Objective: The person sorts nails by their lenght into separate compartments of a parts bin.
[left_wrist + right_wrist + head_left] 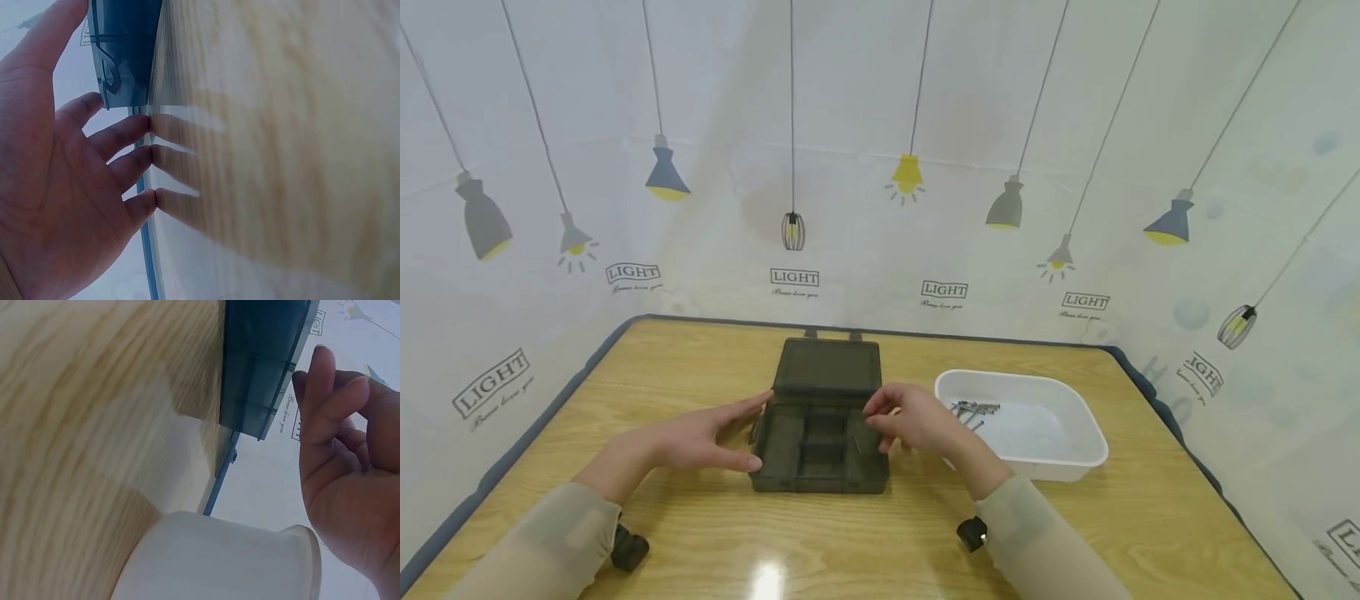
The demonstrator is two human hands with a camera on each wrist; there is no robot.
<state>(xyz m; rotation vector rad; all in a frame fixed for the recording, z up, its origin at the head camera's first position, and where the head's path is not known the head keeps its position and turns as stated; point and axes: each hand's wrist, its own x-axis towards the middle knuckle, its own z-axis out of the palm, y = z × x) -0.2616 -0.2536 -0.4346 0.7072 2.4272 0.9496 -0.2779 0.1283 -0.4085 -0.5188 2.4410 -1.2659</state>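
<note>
A dark translucent plastic case [775, 450] lies with its lid [827, 367] folded back, its inside split into compartments. My left hand [700, 437] spreads along the case's left side, thumb at the near corner and index finger near the hinge. In the left wrist view its other fingertips touch the table. Over the right compartment hovers my right hand [913, 417], fingers loosely bent, nothing visible between them in the right wrist view. Just below its fingertips a thin screw or nail [858, 446] shows at the right compartment; whether it lies there or is falling is unclear.
To the right stands a white plastic tub [1037, 450] with a small pile of metal screws or nails [977, 408] at its left end. The wooden table [700, 533] has a dark edge strip, and a lamp-print curtain [865, 108] surrounds it.
</note>
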